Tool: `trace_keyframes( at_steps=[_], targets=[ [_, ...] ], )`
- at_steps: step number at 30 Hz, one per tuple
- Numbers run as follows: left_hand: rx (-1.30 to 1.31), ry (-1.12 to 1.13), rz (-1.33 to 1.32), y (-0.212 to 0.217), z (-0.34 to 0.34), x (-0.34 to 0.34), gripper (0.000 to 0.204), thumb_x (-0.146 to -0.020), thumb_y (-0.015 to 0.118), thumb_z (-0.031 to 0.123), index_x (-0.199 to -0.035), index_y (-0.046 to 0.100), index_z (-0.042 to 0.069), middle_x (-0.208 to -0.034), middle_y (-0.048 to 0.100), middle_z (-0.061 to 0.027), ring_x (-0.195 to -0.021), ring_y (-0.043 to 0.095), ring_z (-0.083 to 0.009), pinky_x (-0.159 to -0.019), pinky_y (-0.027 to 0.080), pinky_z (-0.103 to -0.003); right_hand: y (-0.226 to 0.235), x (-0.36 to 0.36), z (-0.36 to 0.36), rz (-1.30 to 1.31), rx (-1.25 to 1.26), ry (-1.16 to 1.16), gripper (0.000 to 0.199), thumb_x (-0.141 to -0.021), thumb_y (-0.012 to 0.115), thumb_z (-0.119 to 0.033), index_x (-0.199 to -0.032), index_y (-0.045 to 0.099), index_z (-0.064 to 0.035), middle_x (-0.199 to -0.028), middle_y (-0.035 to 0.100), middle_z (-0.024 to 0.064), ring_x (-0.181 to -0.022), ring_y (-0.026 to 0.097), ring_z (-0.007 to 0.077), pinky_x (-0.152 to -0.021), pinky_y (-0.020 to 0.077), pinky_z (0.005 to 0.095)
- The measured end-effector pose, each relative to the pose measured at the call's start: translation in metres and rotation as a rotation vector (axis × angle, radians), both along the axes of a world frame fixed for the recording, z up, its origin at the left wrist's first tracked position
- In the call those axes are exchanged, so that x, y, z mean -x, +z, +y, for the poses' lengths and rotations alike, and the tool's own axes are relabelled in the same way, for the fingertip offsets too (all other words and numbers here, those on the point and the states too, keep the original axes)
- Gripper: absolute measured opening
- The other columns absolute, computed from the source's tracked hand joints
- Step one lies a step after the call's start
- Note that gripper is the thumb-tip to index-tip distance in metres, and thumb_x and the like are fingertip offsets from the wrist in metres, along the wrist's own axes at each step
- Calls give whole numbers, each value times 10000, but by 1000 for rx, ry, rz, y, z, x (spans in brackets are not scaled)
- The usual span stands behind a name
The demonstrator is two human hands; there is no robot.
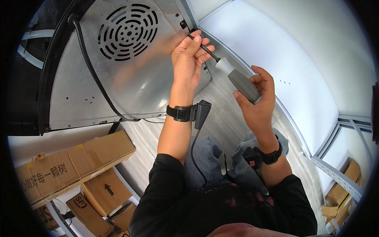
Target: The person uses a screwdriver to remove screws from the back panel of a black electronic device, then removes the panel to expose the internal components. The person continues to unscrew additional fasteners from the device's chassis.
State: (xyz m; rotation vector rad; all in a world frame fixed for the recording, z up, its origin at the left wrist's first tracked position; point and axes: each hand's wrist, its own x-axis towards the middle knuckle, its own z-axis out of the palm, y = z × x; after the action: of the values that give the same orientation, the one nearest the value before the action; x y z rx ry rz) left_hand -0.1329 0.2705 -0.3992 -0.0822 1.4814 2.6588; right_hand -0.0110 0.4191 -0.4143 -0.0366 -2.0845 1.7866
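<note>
Gripping a screwdriver [233, 75] by its grey handle, the right hand [256, 98] was closed around it, with the dark shaft angled up and to the left. The left hand [189, 59] pinched the shaft near its tip, fingers curled, at the upper right edge of a metal back panel [90, 87]. The panel carried a round vent grille [127, 31] and a black cable [94, 79] running down across it. Each wrist wore a black strap with a small device. Cardboard boxes [75, 162] lay at lower left.
</note>
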Motion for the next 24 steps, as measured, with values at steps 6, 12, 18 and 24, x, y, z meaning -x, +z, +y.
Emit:
trace_keyframes(
  at_steps=[6, 12, 18, 24],
  targets=[
    [16, 11, 2, -3, -2, 1, 266, -908, 558, 112, -1130, 544, -34, -881, 648, -111, -717, 664, -190, -590, 560, -248, 24, 1, 25, -480, 563, 373, 406, -888, 583, -141, -1244, 427, -24, -891, 542, 89, -679, 551, 99, -524, 481, 229],
    [59, -1, -23, 2, 1, 0, 288, -903, 568, 117, -1149, 539, -27, -872, 641, -101, -694, 661, -181, -556, 556, -240, 4, 1, 4, -117, 256, 106, 450, -878, 607, -138, -1267, 415, -17, -884, 547, 91, -693, 560, 103, -475, 480, 235],
    [87, -11, -6, -4, -4, 1, 304, -900, 573, 123, -1156, 534, -38, -831, 625, -91, -668, 657, -178, -540, 558, -240, 21, 2, 22, -468, 731, 442, 525, -805, 661, -55, -1266, 412, -21, -886, 543, 78, -710, 558, 108, -554, 486, 225],
    [89, -9, -17, 3, 1, -1, 311, -901, 575, 127, -1160, 536, -39, -798, 616, -76, -656, 653, -169, -536, 558, -234, 0, 5, 2, 28, 10, 67, 504, -805, 653, -32, -1255, 425, -34, -869, 541, 75, -640, 560, 113, -466, 461, 221]
  ],
)
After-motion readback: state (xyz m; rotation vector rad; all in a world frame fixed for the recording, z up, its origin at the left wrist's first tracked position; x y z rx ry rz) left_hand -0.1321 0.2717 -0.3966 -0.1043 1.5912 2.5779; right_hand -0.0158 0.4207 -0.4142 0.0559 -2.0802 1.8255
